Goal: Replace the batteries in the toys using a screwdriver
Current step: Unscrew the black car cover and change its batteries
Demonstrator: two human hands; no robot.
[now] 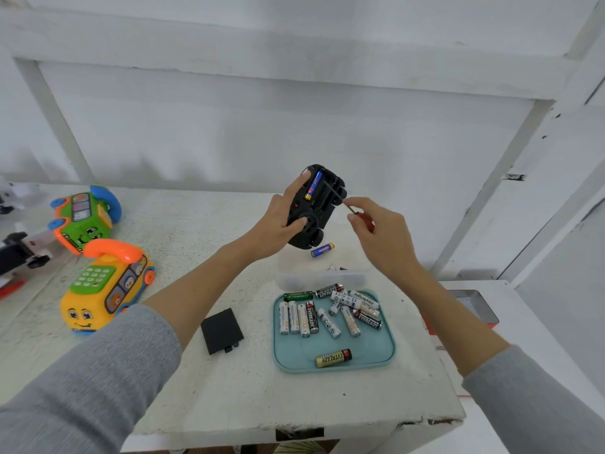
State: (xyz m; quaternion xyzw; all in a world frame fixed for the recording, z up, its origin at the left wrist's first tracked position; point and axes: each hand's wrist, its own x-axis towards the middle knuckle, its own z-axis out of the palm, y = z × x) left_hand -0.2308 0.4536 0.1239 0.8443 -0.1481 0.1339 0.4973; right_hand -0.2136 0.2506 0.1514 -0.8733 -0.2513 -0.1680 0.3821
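My left hand (281,221) grips a black toy car (322,204) upside down above the table, its battery bay uncovered. One blue battery (313,185) sits in the bay. My right hand (381,235) pinches a red-handled screwdriver (357,213) whose dark shaft reaches into the bay beside that battery. A second blue battery (322,250) lies on the table just below the car. The black battery cover (222,330) lies flat near my left forearm, with a small dark piece at its lower right corner.
A teal tray (360,362) holds several loose batteries. Behind it lies a clear plastic case (322,279). A yellow phone toy (106,288), a green phone toy (82,217) and a black-and-white toy (23,250) stand at the left. A metal tin (471,306) sits at the right edge.
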